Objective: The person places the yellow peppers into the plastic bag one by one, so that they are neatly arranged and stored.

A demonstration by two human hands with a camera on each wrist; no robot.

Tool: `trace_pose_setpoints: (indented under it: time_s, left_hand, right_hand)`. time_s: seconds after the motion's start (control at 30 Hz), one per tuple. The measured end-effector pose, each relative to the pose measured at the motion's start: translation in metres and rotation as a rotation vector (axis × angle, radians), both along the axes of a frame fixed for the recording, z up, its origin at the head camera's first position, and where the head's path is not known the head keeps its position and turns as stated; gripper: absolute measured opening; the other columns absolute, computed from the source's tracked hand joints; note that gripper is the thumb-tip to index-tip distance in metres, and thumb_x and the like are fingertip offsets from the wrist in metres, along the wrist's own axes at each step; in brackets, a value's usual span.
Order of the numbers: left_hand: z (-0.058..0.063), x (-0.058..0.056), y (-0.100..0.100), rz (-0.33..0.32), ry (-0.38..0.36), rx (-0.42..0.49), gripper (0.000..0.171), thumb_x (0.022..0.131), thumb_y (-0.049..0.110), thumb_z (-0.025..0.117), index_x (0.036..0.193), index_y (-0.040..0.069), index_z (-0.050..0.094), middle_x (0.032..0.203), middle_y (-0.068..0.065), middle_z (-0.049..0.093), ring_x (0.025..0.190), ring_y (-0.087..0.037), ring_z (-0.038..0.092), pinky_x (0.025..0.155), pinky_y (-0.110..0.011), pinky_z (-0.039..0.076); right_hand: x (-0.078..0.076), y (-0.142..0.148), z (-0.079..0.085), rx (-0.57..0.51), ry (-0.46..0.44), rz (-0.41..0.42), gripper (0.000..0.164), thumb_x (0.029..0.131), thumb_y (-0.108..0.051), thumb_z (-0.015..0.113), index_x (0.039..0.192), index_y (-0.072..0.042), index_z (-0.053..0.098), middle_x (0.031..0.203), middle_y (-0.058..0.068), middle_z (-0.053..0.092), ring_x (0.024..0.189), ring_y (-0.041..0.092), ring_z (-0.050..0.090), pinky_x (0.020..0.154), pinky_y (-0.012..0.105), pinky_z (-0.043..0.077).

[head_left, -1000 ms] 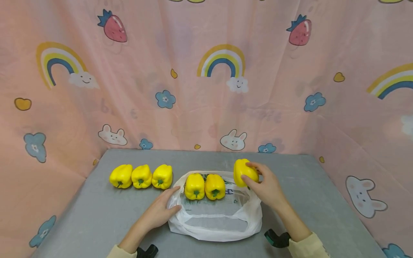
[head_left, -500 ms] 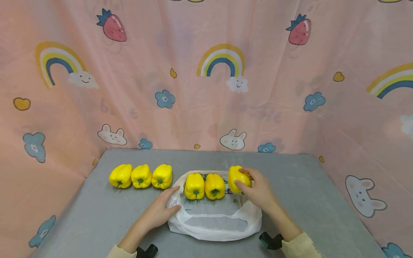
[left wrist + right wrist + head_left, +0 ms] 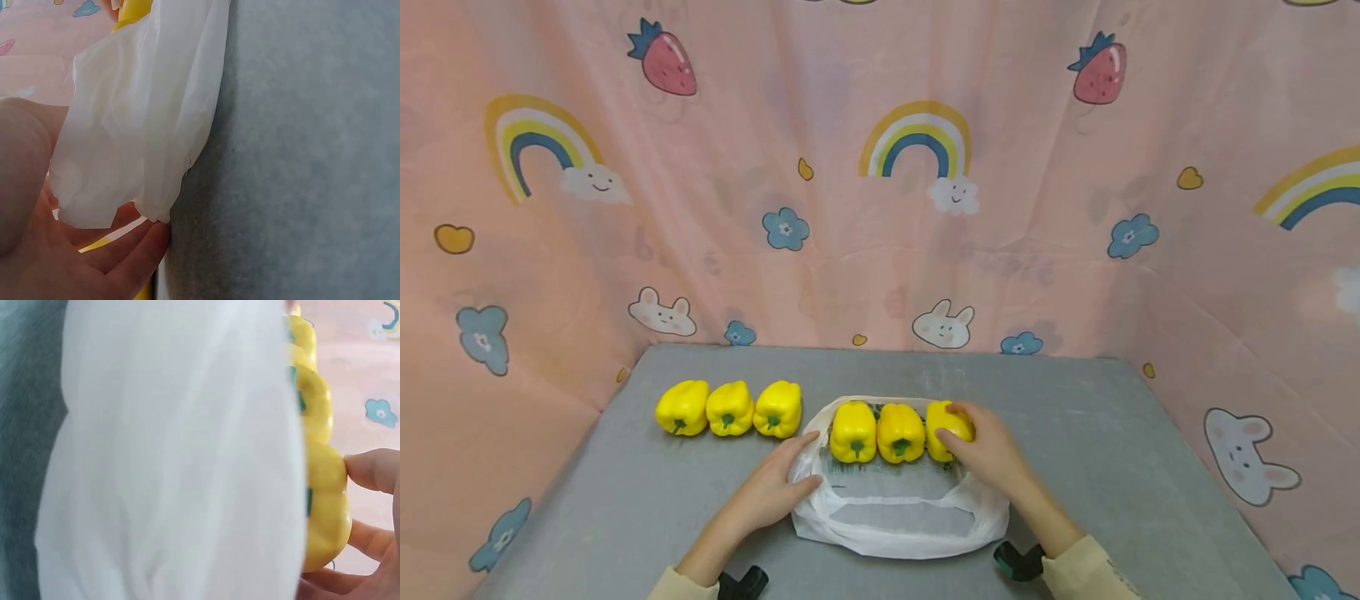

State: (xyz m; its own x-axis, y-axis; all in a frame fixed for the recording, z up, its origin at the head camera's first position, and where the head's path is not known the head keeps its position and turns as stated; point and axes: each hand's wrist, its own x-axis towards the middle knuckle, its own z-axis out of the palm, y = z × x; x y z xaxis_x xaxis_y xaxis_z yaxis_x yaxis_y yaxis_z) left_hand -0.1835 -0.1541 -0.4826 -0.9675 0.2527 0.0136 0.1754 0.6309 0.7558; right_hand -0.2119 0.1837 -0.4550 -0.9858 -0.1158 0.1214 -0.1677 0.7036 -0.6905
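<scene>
A white plastic bag lies on the grey table with its mouth spread. Two yellow bell peppers, a left one and a middle one, sit side by side in the mouth. My right hand grips a third yellow bell pepper beside them, thumb on the near side, fingers around the far side. At the bag's left edge, my left hand touches the plastic with its thumb and fingers spread apart. In the left wrist view, bag plastic hides part of that hand.
Three more yellow bell peppers, a left one, a middle one and a right one, stand in a row left of the bag. A pink patterned curtain rises behind the grey table and along both sides.
My right hand has brought its bell pepper left and down, from above the bag's right side to beside the two in the mouth. My left hand has stayed in place.
</scene>
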Motion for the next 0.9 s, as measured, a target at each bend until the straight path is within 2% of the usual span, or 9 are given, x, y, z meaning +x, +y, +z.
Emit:
trace_pose_setpoints:
  time_s: [0.2, 0.5, 0.63, 0.77, 0.9]
  left_hand:
    - [0.001, 0.001, 0.001, -0.003, -0.007, -0.002, 0.063, 0.094, 0.022, 0.073, 0.151, 0.014, 0.048, 0.153, -0.015, 0.046, 0.142, -0.041, 0.04, 0.114, -0.065, 0.03]
    - [0.002, 0.0, 0.0, -0.002, -0.018, 0.005, 0.062, 0.095, 0.022, 0.072, 0.152, 0.015, 0.047, 0.154, -0.015, 0.045, 0.143, -0.04, 0.039, 0.114, -0.065, 0.03]
    - [0.002, 0.0, 0.0, -0.001, -0.018, 0.009, 0.062, 0.095, 0.023, 0.072, 0.152, 0.016, 0.047, 0.154, -0.014, 0.046, 0.143, -0.04, 0.039, 0.114, -0.065, 0.03]
    - [0.003, 0.0, 0.0, 0.0, -0.028, 0.014, 0.062, 0.095, 0.023, 0.072, 0.152, 0.017, 0.047, 0.154, -0.014, 0.045, 0.143, -0.04, 0.039, 0.114, -0.065, 0.029]
    - [0.003, 0.001, 0.001, -0.001, -0.022, 0.014, 0.061, 0.096, 0.023, 0.071, 0.152, 0.017, 0.047, 0.154, -0.014, 0.045, 0.143, -0.04, 0.038, 0.114, -0.065, 0.029]
  right_hand:
    - [0.001, -0.002, -0.001, 0.06, -0.014, -0.005, 0.053, 0.1, -0.037, 0.064, 0.14, -0.003, 0.056, 0.141, 0.021, 0.056, 0.128, 0.041, 0.053, 0.106, 0.059, 0.044]
    - [0.004, -0.005, 0.002, 0.101, -0.027, -0.013, 0.061, 0.102, -0.044, 0.059, 0.148, -0.005, 0.05, 0.146, 0.022, 0.051, 0.132, 0.042, 0.048, 0.108, 0.063, 0.04]
    - [0.009, -0.003, 0.008, 0.106, -0.022, -0.002, 0.061, 0.102, -0.04, 0.061, 0.149, -0.004, 0.048, 0.146, 0.022, 0.05, 0.129, 0.041, 0.051, 0.105, 0.06, 0.044]
    - [0.016, 0.005, 0.016, 0.064, 0.002, 0.029, 0.054, 0.101, -0.03, 0.064, 0.145, -0.002, 0.051, 0.142, 0.022, 0.053, 0.124, 0.041, 0.056, 0.1, 0.056, 0.05]
    - [0.023, 0.015, 0.023, 0.036, 0.068, 0.046, 0.046, 0.1, -0.024, 0.066, 0.139, -0.001, 0.057, 0.136, 0.019, 0.058, 0.121, 0.041, 0.057, 0.099, 0.057, 0.051]
